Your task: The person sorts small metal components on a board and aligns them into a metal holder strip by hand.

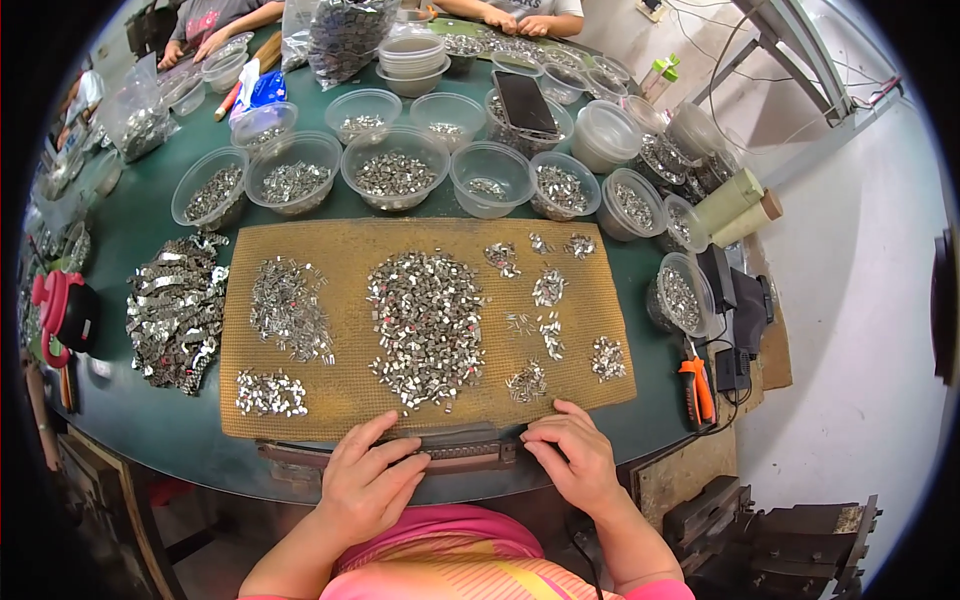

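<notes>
A long narrow brown jig (485,452) with a toothed row lies along the near edge of a tan textured mat (345,395). My left hand (372,470) rests at the left of this row, its fingers apart and the tips touching it. Near its right end, my right hand (580,460) has its fingers bent and the tips drawn together; whatever is between them is too small to make out. On the mat lie a large heap of small silvery metal pieces (425,325), a looser pile of thin metal pieces (290,305) and several smaller piles.
Clear plastic bowls (395,170) of metal pieces line the mat's far side. Left lies a bundle of linked metal strips (178,310) and a pink-and-black item (65,310). Orange-handled pliers (697,390) lie right. A phone (525,103) rests on a bowl. Other people's hands (515,22) work beyond.
</notes>
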A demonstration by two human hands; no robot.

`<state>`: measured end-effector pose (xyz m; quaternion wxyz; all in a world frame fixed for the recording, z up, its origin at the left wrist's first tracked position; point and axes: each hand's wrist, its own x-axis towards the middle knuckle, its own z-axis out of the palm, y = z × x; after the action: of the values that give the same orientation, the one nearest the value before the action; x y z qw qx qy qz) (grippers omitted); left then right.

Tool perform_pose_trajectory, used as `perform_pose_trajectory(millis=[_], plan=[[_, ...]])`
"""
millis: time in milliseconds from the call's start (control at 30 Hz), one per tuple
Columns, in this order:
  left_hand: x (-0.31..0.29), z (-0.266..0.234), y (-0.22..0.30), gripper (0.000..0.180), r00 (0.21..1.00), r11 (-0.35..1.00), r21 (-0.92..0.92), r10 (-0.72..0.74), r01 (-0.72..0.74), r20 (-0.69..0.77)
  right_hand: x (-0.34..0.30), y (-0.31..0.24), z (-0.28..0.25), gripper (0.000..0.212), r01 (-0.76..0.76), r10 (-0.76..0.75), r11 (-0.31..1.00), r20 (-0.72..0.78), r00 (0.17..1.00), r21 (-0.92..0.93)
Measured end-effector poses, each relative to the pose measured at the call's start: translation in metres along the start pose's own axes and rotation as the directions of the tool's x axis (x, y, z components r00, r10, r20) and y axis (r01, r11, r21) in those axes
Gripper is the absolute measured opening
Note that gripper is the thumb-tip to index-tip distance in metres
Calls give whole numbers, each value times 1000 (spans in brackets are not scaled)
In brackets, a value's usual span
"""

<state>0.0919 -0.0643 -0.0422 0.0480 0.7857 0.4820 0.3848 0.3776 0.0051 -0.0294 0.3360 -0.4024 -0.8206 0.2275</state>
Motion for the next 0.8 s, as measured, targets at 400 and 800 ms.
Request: perform_pose_trajectory(millis=[400,800], plan=[[4,1,9,31,1000,1000,-4,3,-3,26,-11,-9,27,12,43,-45,999,-67,997,-28],[3,5,5,48,998,998,56,14,-18,68,-9,-8,25,11,-19,20,999,-29,999,25]])
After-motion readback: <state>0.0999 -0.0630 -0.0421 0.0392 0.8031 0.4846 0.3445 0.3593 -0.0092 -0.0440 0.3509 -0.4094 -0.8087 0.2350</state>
